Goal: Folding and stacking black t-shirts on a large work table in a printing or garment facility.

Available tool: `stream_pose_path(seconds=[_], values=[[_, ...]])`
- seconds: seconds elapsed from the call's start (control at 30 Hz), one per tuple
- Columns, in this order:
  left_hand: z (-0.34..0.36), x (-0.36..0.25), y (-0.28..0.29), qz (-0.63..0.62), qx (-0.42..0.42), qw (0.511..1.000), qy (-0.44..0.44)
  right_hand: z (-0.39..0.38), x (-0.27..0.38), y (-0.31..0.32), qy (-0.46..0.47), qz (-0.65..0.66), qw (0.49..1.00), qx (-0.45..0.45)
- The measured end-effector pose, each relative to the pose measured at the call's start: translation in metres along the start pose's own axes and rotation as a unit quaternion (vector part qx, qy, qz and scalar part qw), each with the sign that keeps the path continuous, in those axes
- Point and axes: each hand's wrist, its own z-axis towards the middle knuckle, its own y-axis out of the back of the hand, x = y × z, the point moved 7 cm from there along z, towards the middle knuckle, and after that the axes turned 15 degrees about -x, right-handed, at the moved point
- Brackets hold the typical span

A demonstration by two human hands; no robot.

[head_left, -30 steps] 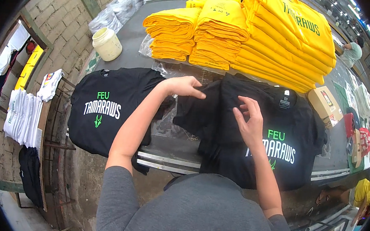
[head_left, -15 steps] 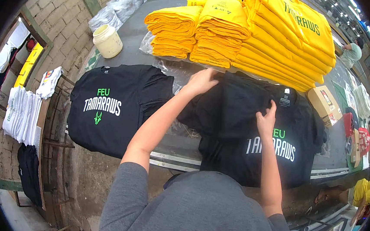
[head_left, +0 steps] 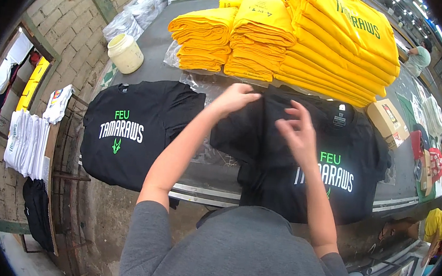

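Observation:
A black T-shirt (head_left: 306, 181) with green and white print on its chest lies on the table (head_left: 157, 63) in front of me, on the right. Its collar is at the far side, and its lower part hangs over the near edge. My left hand (head_left: 234, 98) pinches black cloth by the shirt's left shoulder, though the fingertips are partly hidden. Over the chest, left of the collar, hovers my right hand (head_left: 299, 131), fingers apart and holding nothing. Another black T-shirt (head_left: 136, 157) with the same print lies to the left, its near part draped over the edge.
Folded yellow shirts (head_left: 335, 69) stand in tall stacks behind the black ones. A whitish plastic jar (head_left: 125, 53) is at the back left, a cardboard box (head_left: 387, 122) at the right. White folded shirts (head_left: 26, 141) sit on a rack at left. A person (head_left: 418, 57) is far right.
My right hand has moved left from beside the collar, and its fingers have spread. My left hand has shifted slightly left at the shirt's shoulder. The shirts lie much as before.

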Motion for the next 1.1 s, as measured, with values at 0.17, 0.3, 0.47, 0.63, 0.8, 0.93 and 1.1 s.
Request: stream_pose_path(seconds=[0.17,0.3,0.47,0.63,0.8,0.93,1.1], values=[[-0.018,-0.053,-0.065,-0.206,0.135,0.960,0.131,-0.006,0.002,-0.023,0.112,-0.083,0.988,-0.070],[0.013,-0.012,-0.034,-0.131,0.071,0.989,-0.008,0.017,-0.060,0.032,0.064,-0.119,0.980,-0.148],[-0.002,0.140,0.019,0.422,-0.082,0.903,0.001,0.008,-0.131,0.042,-0.062,-0.154,0.981,-0.099],[-0.023,0.162,0.041,0.378,-0.092,0.921,0.018,0.009,-0.124,0.041,-0.073,-0.188,0.974,-0.105],[-0.014,0.123,0.071,0.159,-0.104,0.981,0.049,0.005,-0.079,0.042,0.217,-0.327,0.898,-0.201],[-0.008,-0.005,0.028,-0.132,-0.005,0.987,0.089,0.001,-0.020,-0.004,0.045,-0.060,0.997,-0.001],[-0.021,-0.082,-0.048,-0.237,0.161,0.956,0.067,0.004,0.003,-0.019,0.090,-0.099,0.989,-0.067]])
